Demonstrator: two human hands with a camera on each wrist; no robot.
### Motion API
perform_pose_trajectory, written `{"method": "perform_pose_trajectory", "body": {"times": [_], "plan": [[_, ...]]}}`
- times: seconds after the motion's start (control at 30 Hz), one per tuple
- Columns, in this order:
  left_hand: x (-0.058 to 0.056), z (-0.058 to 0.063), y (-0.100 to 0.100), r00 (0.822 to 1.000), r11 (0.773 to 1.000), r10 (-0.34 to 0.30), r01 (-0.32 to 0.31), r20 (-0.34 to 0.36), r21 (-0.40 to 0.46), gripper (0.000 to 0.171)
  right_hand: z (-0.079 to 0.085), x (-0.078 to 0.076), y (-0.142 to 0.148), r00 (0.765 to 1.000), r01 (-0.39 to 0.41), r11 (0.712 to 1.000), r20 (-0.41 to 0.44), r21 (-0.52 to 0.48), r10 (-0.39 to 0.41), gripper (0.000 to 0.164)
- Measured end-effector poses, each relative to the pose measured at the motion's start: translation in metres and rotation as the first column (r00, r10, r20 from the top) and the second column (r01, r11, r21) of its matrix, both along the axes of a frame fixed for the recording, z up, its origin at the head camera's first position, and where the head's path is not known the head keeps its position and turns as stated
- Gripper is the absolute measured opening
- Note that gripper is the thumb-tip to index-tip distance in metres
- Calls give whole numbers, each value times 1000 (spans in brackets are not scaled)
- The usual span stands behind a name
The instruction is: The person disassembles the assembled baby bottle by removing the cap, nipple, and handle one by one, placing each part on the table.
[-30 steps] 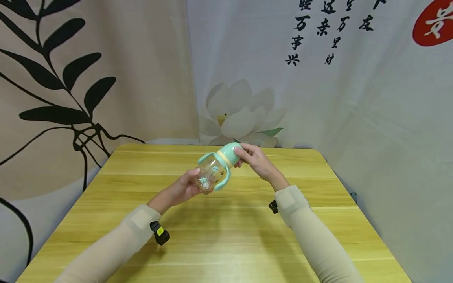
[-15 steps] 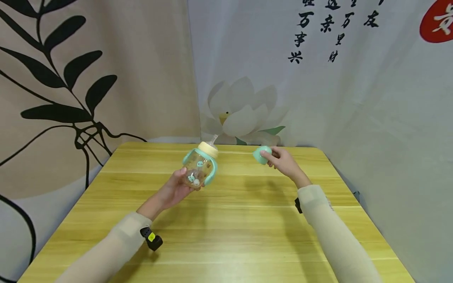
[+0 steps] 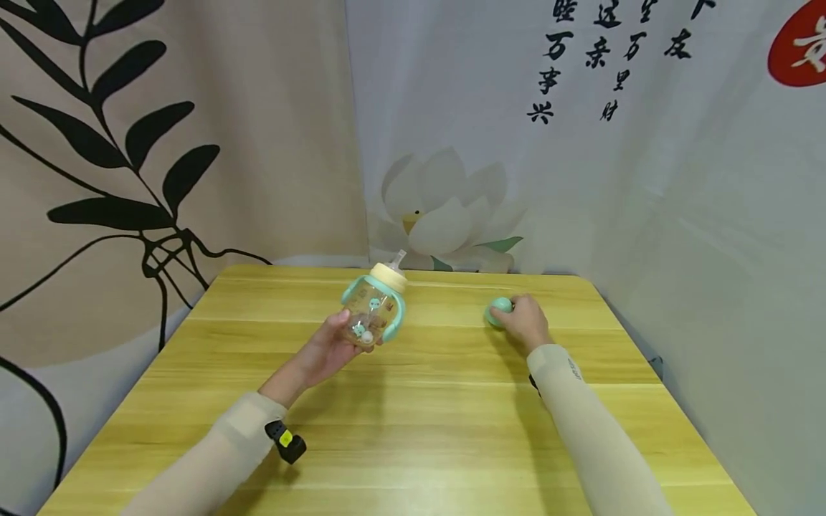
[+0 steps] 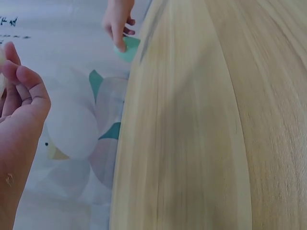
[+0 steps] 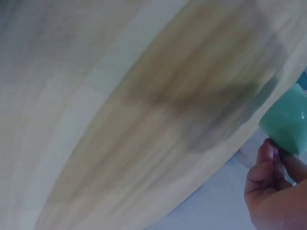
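Observation:
A clear baby bottle (image 3: 372, 309) with mint handles, a cream collar and a see-through spout tilts to the right above the table. My left hand (image 3: 328, 345) grips its lower body, thumb on the near side. Over to the right, my right hand (image 3: 528, 322) pinches the mint bottle cap (image 3: 498, 312) low over the tabletop. In the right wrist view the cap (image 5: 288, 122) sits at the tips of the thumb and fingers. The left wrist view cuts off nearly all of the bottle beside the left hand (image 4: 21, 110).
The wooden table (image 3: 413, 430) stretches from its far edge toward the camera. Behind it hangs a pale cloth backdrop (image 3: 677, 186) with a lotus, plant leaves and writing. A small black wrist camera (image 3: 286, 441) is strapped at the left sleeve.
The cap came off the bottle, and my right hand carried it right and then down toward the table. My left hand drew the bottle slightly left and tipped it more upright.

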State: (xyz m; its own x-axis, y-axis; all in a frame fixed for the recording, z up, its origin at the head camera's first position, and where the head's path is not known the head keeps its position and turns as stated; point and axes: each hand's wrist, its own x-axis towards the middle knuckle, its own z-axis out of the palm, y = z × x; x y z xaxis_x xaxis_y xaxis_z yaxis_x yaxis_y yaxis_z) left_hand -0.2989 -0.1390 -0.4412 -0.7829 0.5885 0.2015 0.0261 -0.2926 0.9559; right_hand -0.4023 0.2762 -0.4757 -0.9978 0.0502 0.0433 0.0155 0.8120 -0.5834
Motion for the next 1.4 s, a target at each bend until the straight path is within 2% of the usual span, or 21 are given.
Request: {"method": "perform_pose_trajectory", "body": {"times": [0.2, 0.33, 0.53, 0.67, 0.73, 0.77, 0.83, 0.87, 0.97, 1.0, 1.03, 1.07, 1.1, 1.2, 1.23, 1.3, 1.37, 1.4], "plan": [[1, -4, 2, 1000, 1000, 4, -4, 2, -29, 45, -5, 5, 1, 997, -42, 999, 60, -1, 42, 66], [2, -6, 4, 1000, 999, 13, -13, 3, -41, 47, -9, 7, -2, 996, -48, 999, 79, -23, 50, 70], [1, -11, 5, 997, 996, 71, -71, -4, -46, 47, -12, 11, -5, 994, -62, 998, 93, -6, 63, 78], [0, -12, 9, 986, 986, 158, -161, -57, -52, 46, 2, 14, -6, 997, -53, 998, 52, 28, 52, 93], [-1, -12, 11, 969, 970, 216, -227, -122, -84, 47, 19, 15, -12, 997, -78, 997, 6, -12, 78, 92], [-1, -11, 12, 957, 958, 247, -265, -156, -111, 47, 29, 16, -18, 993, -114, 992, -13, -46, 113, 88], [-2, -10, 14, 922, 919, 306, -351, -238, -179, 47, 51, 18, -33, 971, -240, 958, -35, -158, 238, 76], [-1, -9, 14, 898, 889, 334, -401, -288, -220, 47, 62, 21, -42, 949, -314, 924, -40, -218, 313, 70], [0, -7, 18, 800, 764, 398, -560, -448, -321, 52, 89, 31, -69, 862, -481, 801, -23, -356, 507, 56], [0, -7, 20, 761, 719, 405, -607, -506, -339, 54, 95, 35, -76, 838, -511, 770, -21, -383, 545, 54], [1, -7, 22, 724, 679, 403, -647, -560, -347, 57, 99, 38, -83, 825, -524, 754, -18, -395, 564, 52], [1, -8, 24, 685, 646, 398, -682, -611, -343, 60, 102, 40, -89, 818, -532, 747, -14, -399, 575, 52], [1, -8, 26, 649, 624, 388, -708, -654, -331, 62, 103, 42, -94, 816, -534, 746, -11, -397, 578, 51], [2, -7, 31, 549, 589, 347, -758, -760, -279, 64, 100, 46, -107, 821, -530, 754, -14, -388, 571, 54], [2, -7, 32, 523, 579, 336, -771, -783, -266, 66, 98, 47, -110, 824, -527, 757, -14, -386, 566, 55], [4, -7, 34, 477, 557, 317, -793, -820, -246, 70, 93, 49, -114, 832, -520, 762, -24, -385, 555, 57], [5, -8, 36, 441, 535, 303, -812, -845, -232, 72, 88, 51, -118, 844, -504, 770, -35, -391, 535, 60], [6, -8, 36, 429, 527, 293, -818, -854, -230, 73, 86, 52, -119, 851, -494, 774, -41, -396, 523, 62]]}}
